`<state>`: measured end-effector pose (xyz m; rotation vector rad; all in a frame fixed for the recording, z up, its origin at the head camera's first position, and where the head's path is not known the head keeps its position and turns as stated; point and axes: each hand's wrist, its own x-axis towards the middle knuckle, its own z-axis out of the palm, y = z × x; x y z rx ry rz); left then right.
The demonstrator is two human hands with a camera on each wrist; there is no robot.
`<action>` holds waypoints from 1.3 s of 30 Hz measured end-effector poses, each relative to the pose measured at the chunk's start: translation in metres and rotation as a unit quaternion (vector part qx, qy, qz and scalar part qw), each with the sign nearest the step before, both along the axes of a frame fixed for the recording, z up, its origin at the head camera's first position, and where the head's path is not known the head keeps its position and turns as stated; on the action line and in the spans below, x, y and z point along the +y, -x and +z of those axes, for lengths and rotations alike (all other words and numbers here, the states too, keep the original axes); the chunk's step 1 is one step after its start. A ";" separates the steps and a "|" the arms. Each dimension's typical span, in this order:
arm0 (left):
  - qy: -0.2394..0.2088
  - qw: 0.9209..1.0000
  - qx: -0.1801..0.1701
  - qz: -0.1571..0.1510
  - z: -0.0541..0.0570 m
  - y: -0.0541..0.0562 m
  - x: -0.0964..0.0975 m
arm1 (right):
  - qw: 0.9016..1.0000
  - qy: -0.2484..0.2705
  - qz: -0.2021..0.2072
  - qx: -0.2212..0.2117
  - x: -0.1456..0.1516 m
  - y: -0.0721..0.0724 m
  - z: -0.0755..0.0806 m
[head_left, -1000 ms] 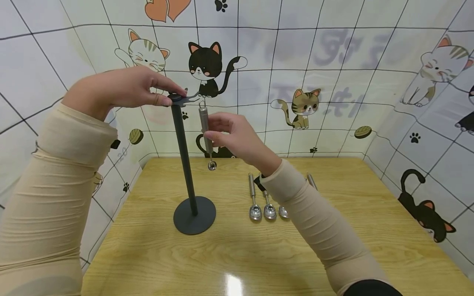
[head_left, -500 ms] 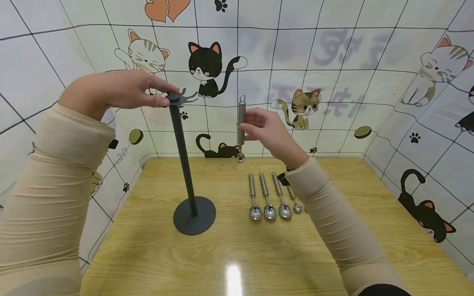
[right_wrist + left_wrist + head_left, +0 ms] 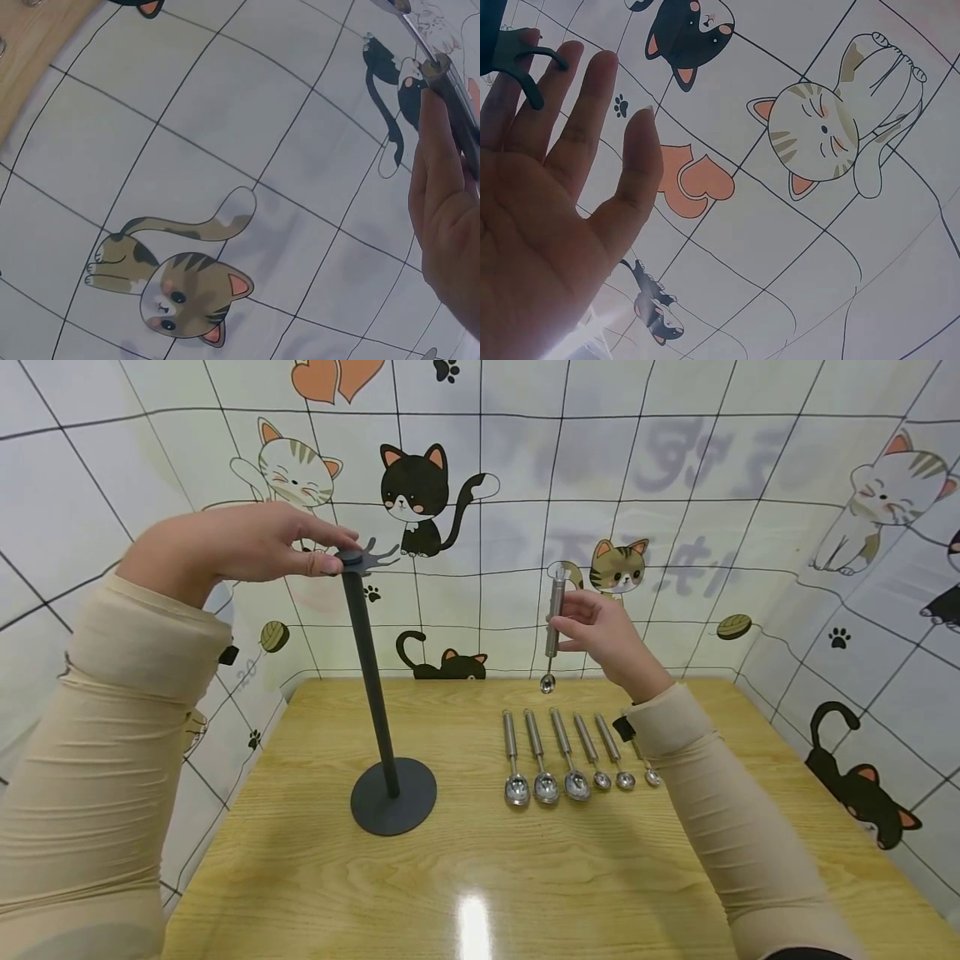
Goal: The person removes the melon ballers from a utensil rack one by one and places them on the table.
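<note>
My left hand (image 3: 255, 543) touches the top of a dark grey utensil stand (image 3: 367, 668), fingers extended; its curved hooks (image 3: 378, 556) stick out to the right. In the left wrist view the hand (image 3: 555, 187) shows spread fingers, with a hook (image 3: 525, 67) by the fingertips. Off to the right, above the table, my right hand (image 3: 603, 631) pinches a small metal spoon (image 3: 555, 618) by its thick handle. This spoon hangs upright, round bowl down. In the right wrist view, its handle (image 3: 454, 97) lies against the fingers of the right hand (image 3: 442, 202).
Several metal spoons (image 3: 546, 756) lie in a row on the wooden table (image 3: 450, 877), bowls toward me. The right sleeve (image 3: 720, 793) partly covers the rightmost one. A round base (image 3: 393, 810) carries the stand. Behind is a wall (image 3: 517, 468) with a cat-print covering.
My right hand has moved right with the small spoon, from beside the stand's hooks to above the row. More spoons now show. The left hand stays at the stand's top, shifted slightly left.
</note>
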<state>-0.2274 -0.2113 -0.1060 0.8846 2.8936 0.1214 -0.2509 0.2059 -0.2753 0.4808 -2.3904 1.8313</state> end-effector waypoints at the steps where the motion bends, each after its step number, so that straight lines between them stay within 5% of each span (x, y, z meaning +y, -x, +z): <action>1: -0.001 1.000 0.001 -0.001 0.000 0.000 0.000 | 1.000 -0.005 -0.006 -0.001 0.004 0.001 -0.002; 16: -0.019 1.000 -0.006 0.004 -0.001 -0.004 0.003 | 0.997 -0.049 -0.050 -0.039 0.063 0.009 -0.026; 29: -0.037 0.999 -0.006 0.000 -0.004 -0.005 0.002 | 0.993 -0.078 -0.047 -0.071 0.113 0.018 -0.052; 39: -0.040 0.999 -0.013 0.004 -0.005 -0.005 0.002 | 0.983 -0.103 -0.057 -0.138 0.155 0.027 -0.074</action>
